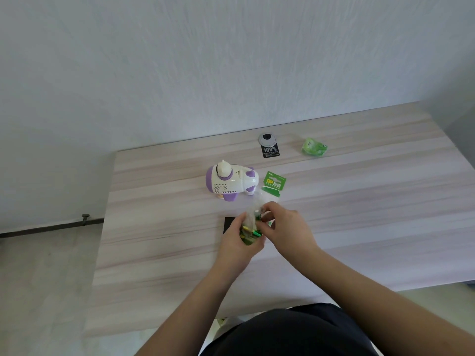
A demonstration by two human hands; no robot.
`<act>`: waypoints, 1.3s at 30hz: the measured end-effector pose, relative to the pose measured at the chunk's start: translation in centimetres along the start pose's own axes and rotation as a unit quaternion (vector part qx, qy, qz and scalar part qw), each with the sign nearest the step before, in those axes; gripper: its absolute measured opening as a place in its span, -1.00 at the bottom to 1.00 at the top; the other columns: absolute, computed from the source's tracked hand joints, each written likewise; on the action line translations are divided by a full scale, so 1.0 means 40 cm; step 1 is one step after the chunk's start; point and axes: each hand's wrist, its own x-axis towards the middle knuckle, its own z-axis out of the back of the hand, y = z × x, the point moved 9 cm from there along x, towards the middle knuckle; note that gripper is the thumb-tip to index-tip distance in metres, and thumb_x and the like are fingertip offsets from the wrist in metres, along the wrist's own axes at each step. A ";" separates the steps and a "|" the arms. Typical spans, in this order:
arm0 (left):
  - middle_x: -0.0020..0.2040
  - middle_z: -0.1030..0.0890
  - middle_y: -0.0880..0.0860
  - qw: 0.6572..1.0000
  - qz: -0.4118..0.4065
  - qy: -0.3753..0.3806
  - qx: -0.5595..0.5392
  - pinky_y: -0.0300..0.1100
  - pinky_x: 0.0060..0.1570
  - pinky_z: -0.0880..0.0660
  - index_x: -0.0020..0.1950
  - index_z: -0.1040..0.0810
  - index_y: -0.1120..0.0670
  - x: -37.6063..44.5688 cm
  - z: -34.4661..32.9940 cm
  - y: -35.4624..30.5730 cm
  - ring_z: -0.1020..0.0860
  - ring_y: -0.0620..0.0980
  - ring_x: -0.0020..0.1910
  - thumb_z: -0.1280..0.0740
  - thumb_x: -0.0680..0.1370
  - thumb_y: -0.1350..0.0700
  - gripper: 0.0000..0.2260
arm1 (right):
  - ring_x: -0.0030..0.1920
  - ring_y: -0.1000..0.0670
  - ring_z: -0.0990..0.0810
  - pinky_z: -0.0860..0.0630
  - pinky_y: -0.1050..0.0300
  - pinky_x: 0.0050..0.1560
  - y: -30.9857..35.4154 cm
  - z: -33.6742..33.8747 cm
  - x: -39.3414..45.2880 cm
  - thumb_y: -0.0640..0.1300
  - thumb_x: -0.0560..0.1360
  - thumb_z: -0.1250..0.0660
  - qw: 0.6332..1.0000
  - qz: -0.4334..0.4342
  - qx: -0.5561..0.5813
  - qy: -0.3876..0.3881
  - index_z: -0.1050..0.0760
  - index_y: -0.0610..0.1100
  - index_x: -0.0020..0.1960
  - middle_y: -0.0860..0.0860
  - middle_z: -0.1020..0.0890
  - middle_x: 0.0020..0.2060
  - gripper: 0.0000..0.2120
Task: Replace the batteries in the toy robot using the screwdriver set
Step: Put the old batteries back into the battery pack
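A white and purple toy robot [232,181] lies on its side on the pale wooden table [359,201], beyond my hands. My left hand [237,242] grips the lower end of a clear battery pack [259,204] with a green GP header card; green and yellow batteries show inside near my palm. My right hand [288,224] pinches the pack's middle from the right, fingers closed on the plastic. A black case [228,223], probably the screwdriver set, lies flat under my left hand and is mostly hidden.
A round grey cable grommet [267,139] sits near the table's far edge with a black "100%" card [270,151] just in front. A crumpled green wrapper [314,147] lies to its right. The white wall runs along the back; floor lies left of the table.
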 end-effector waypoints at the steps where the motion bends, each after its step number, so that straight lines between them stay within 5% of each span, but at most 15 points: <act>1: -0.10 -0.54 -0.24 1.000 0.001 0.002 -0.001 -0.58 -0.24 -0.39 0.16 -0.41 -0.13 -0.002 0.005 0.002 -0.49 -0.54 -0.16 -0.47 0.46 0.16 -0.61 | -0.11 0.07 -0.62 -0.56 0.16 -0.15 0.004 -0.004 0.003 -0.01 0.52 -0.35 1.000 -0.003 -0.006 0.004 -0.50 0.00 0.16 0.10 -0.68 -0.01 -0.76; 10: -0.11 -0.58 -0.18 1.000 0.001 -0.005 0.021 -0.56 -0.24 -0.39 0.12 -0.46 -0.12 -0.008 0.031 0.018 -0.52 -0.46 -0.18 -0.47 0.44 0.15 -0.65 | -0.06 0.02 -0.58 -0.46 0.22 -0.11 0.027 -0.049 0.013 0.04 0.50 -0.37 0.998 -0.009 -0.053 0.040 -0.64 0.00 0.10 0.03 -0.62 -0.04 -0.78; 15: -0.10 -0.61 -0.14 1.000 -0.006 -0.006 0.017 -0.55 -0.24 -0.39 0.19 -0.52 -0.04 -0.003 0.044 0.019 -0.53 -0.45 -0.16 -0.46 0.43 0.19 -0.64 | -0.17 0.08 -0.54 -0.42 0.26 -0.18 0.037 -0.047 0.003 0.03 0.48 -0.39 0.999 0.001 -0.035 -0.002 -0.64 -0.01 -0.01 0.08 -0.63 -0.12 -0.84; 19: -0.08 -0.61 -0.15 1.000 0.002 -0.017 0.021 -0.55 -0.25 -0.39 0.22 -0.49 -0.06 0.005 0.050 0.021 -0.52 -0.47 -0.15 -0.49 0.41 0.11 -0.59 | -0.07 0.04 -0.55 -0.42 0.23 -0.12 0.049 -0.054 -0.005 -0.01 0.52 -0.36 0.999 0.027 -0.021 -0.023 -0.68 -0.03 0.02 0.04 -0.60 -0.06 -0.83; 27: -0.16 -0.52 -0.25 0.998 -0.007 -0.030 0.056 -0.58 -0.24 -0.36 0.01 -0.37 -0.23 0.005 0.033 0.014 -0.45 -0.57 -0.18 -0.54 0.38 0.16 -0.55 | -0.08 -0.05 -0.56 -0.47 0.12 -0.11 0.035 -0.071 0.006 -0.07 0.55 -0.30 0.998 0.027 -0.058 0.009 -0.69 -0.04 0.00 -0.05 -0.58 -0.11 -0.81; 33: 0.00 -0.57 -0.14 0.993 -0.029 -0.071 0.094 -0.56 -0.16 -0.36 0.23 -0.51 -0.03 0.017 0.026 0.019 -0.51 -0.23 -0.11 -0.54 0.35 0.06 -0.52 | -0.09 -0.03 -0.56 -0.53 0.05 -0.10 0.011 -0.069 0.029 0.01 0.51 -0.32 0.999 -0.016 -0.042 0.020 -0.68 -0.05 -0.06 -0.02 -0.59 -0.14 -0.80; 39: 0.11 -0.57 -0.13 0.991 -0.026 -0.083 0.096 -0.48 -0.12 -0.37 0.33 -0.44 -0.03 0.030 0.012 0.024 -0.53 -0.15 0.04 -0.55 0.34 0.03 -0.40 | -0.16 0.03 -0.60 -0.57 0.09 -0.14 -0.006 -0.056 0.042 0.02 0.48 -0.37 0.999 -0.033 -0.009 0.026 -0.68 -0.05 -0.09 0.03 -0.65 -0.19 -0.82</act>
